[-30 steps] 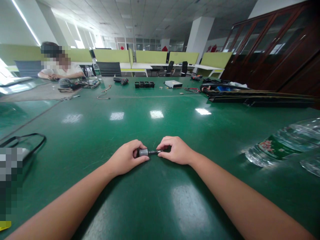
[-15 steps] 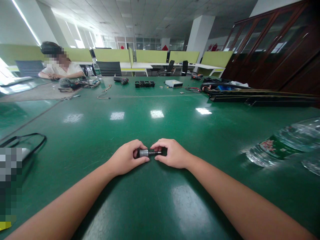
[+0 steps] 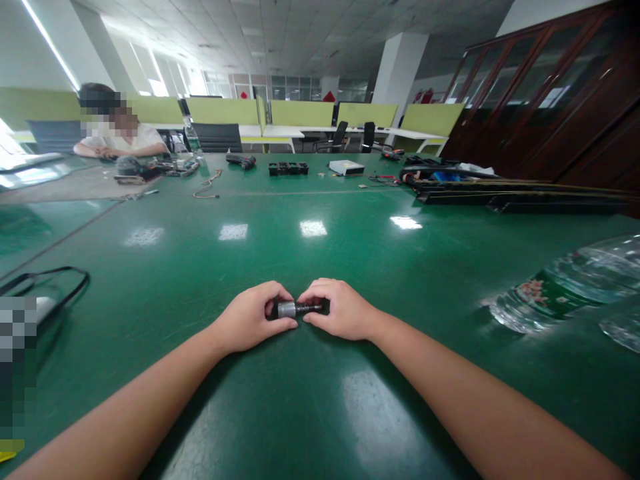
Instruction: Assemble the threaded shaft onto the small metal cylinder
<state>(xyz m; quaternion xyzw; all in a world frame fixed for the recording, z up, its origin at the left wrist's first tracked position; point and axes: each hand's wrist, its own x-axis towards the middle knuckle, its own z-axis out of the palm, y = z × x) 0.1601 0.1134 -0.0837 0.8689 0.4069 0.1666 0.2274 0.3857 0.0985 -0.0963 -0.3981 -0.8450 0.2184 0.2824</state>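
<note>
A small dark cylindrical part with a grey band (image 3: 287, 310) and a thin ribbed shaft lies between my hands, low over the green table (image 3: 300, 267). My left hand (image 3: 257, 316) curves around its thicker left end, thumb in front and fingers behind. Around the thin right end (image 3: 314, 308) curls my right hand (image 3: 343, 309), its fingertips and thumb beside the shaft. The fingertips of both hands nearly meet. Whether the right fingers touch the shaft is hard to tell.
Large clear water bottles (image 3: 560, 293) lie at the right. A black strap (image 3: 75, 270) is at the left. Farther back are a black tray-like part (image 3: 289, 169), a silver box (image 3: 346, 167), dark rails (image 3: 500, 193) and a seated person (image 3: 120, 133).
My right hand has shifted slightly left, closer to my left hand, and covers more of the shaft. The view has moved a little.
</note>
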